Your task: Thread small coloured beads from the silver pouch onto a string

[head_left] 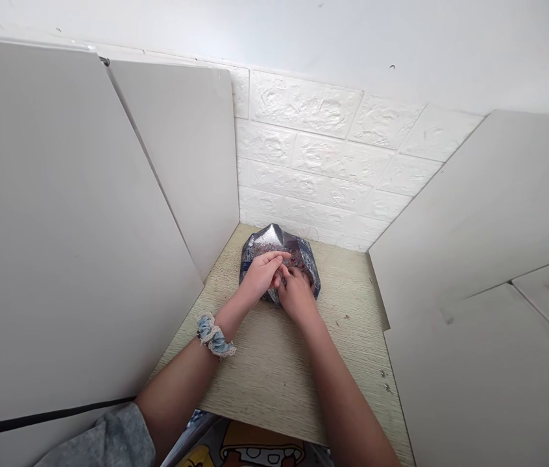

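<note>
On the wooden board lies a bag (273,237) of shiny silver and dark blue foil, its mouth folded back. Many tiny reddish and dark bits (267,248) show in it; what they are is too small to tell. My left hand (263,272) is over the bag, one finger stretched to the right and the others bent together. Anything between those fingers is hidden. Touching or nearly touching it, my right hand (298,292) rests at the bag's near right side, its fingers apart among the bits, some tips hidden.
White panels (182,143) stand on the left, and more white panels (469,214) on the right. A white brick-patterned wall (308,155) closes off the back. The pale wooden board (265,370) carries small crumbs (342,318) and two metal screws (385,381) near its right edge.
</note>
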A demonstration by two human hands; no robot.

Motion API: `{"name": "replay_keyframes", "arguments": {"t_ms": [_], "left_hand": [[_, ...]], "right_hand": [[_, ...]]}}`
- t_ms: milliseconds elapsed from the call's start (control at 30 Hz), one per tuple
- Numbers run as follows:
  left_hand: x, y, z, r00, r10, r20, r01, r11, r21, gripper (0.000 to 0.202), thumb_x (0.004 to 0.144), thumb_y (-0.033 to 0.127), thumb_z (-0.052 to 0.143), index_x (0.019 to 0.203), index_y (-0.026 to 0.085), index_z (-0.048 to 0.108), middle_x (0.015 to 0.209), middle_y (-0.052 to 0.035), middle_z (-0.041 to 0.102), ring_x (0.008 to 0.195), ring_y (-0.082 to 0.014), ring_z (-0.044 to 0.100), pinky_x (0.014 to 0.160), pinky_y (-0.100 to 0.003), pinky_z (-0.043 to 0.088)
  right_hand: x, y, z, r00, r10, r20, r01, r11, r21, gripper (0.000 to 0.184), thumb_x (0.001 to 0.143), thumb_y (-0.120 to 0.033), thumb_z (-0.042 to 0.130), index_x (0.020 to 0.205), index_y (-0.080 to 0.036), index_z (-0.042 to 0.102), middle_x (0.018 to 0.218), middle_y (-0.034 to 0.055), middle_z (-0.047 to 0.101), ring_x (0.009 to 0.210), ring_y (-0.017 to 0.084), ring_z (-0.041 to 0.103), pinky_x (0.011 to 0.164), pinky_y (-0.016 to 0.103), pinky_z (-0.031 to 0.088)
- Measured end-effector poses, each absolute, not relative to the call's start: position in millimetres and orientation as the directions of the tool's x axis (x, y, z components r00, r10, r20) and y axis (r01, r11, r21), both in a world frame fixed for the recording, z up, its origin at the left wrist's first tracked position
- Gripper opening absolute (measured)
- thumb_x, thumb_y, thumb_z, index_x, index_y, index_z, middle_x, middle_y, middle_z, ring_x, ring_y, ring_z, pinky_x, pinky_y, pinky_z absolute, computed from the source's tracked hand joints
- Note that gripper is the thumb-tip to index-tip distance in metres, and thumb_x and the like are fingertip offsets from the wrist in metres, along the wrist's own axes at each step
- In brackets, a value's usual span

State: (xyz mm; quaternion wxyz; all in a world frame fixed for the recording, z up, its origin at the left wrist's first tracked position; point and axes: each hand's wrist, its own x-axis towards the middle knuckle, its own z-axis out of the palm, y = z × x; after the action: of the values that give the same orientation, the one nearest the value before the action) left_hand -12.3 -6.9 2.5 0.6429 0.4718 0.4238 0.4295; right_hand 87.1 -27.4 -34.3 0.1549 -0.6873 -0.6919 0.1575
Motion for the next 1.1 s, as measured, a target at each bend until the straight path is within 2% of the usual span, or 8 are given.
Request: {"name": "replay_keyframes", "arguments": {"t_ms": [133, 467, 733, 933, 1100], "left_hand": [[-13.2, -5.9, -0.2, 0.284, 0.95, -0.129, -0.169, 0.182, 0.969, 0.021, 0.077, 0.02, 0.039, 0.091, 0.011, 0.052, 0.055, 0.001, 0.053, 0.034, -0.0017, 0.037, 0.033, -0.015, 0.024], [-12.9, -5.7, 1.3, 0.274, 0.952, -0.134, -0.151, 0.18, 0.972, 0.021, 0.078, 0.02, 0.038, 0.091, 0.012, 0.053, 0.053, 0.002, 0.053, 0.033, -0.002, 0.037, 0.033, -0.015, 0.024], [-13.2, -5.0, -0.2, 0.279, 0.951, -0.134, -0.163, 0.184, 0.969, 0.022, 0.077, 0.02, 0.039, 0.092, 0.012, 0.053, 0.053, 0.0021, 0.053, 0.033, -0.0022, 0.038, 0.033, -0.015, 0.025], [-13.1, -5.3, -0.2, 0.273, 0.953, -0.13, -0.151, 0.176, 0.973, 0.022, 0.077, 0.022, 0.04, 0.092, 0.012, 0.053, 0.053, 0.0021, 0.053, 0.034, -0.0026, 0.038, 0.033, -0.016, 0.024], [-13.7, -5.5, -0.6, 0.274, 0.954, -0.12, -0.143, 0.163, 0.976, 0.023, 0.077, 0.023, 0.04, 0.092, 0.012, 0.053, 0.053, 0.0021, 0.053, 0.034, -0.0028, 0.038, 0.033, -0.016, 0.025]], "right_hand": [[86.9, -27.4, -32.4, 0.015, 1.0, -0.003, 0.892, -0.014, -0.451, 0.033, 0.082, -0.026, 0.026, 0.098, -0.019, 0.053, 0.104, 0.009, 0.05, 0.098, 0.021, 0.043, 0.078, 0.032, 0.033], [87.3, -26.5, -35.0, 0.053, 0.999, -0.01, 0.898, -0.052, -0.438, 0.032, 0.081, -0.028, 0.03, 0.096, -0.017, 0.056, 0.106, 0.0113, 0.05, 0.103, 0.023, 0.041, 0.084, 0.038, 0.029], [86.2, -29.2, -30.7, 0.039, 0.999, 0.011, 0.9, -0.03, -0.436, 0.032, 0.082, -0.024, 0.029, 0.101, -0.022, 0.054, 0.104, 0.0093, 0.053, 0.1, 0.023, 0.045, 0.081, 0.039, 0.031], [86.2, -25.2, -35.4, 0.06, 0.998, 0.012, 0.952, -0.053, -0.301, 0.025, 0.08, -0.015, 0.034, 0.086, -0.018, 0.059, 0.088, 0.0092, 0.06, 0.084, 0.018, 0.054, 0.075, 0.031, 0.034], [86.6, -24.9, -37.4, 0.009, 0.997, 0.076, 0.982, 0.006, -0.191, 0.027, 0.078, -0.006, 0.034, 0.078, -0.015, 0.059, 0.079, 0.0093, 0.061, 0.076, 0.018, 0.055, 0.074, 0.032, 0.034]]}}
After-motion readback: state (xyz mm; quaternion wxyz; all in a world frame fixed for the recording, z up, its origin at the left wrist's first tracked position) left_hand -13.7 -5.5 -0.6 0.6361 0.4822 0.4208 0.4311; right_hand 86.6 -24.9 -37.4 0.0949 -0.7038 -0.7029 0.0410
